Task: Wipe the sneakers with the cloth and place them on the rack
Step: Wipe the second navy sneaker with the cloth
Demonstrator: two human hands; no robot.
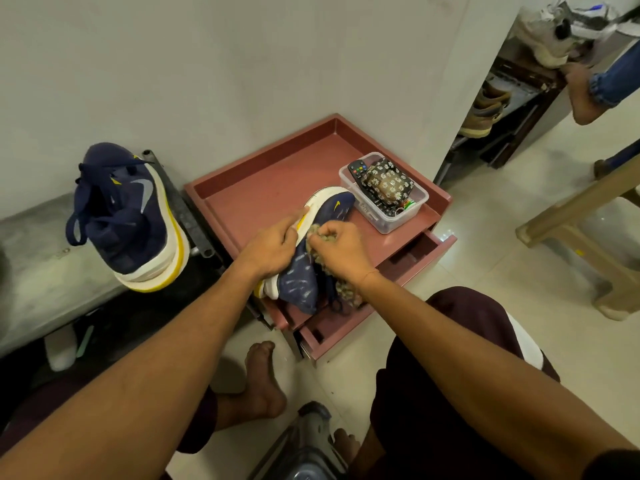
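**Mid-wipe: sneaker [299, 284] on the red table [263, 188]**

Held at the sole by left hand [273, 249], rubbed on the upper with cloth [323, 233] bunched in right hand [341, 252]. Next, likely: finish wiping, carry to rack [519, 72] far right

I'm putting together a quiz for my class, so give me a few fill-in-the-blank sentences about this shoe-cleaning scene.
1. The right hand grips a ____ against the sneaker that the left hand holds.
2. The second sneaker sits to the ____ of the cabinet.
3. The clear box holds a floral pouch and a ____.
Missing words: cloth, left, remote.
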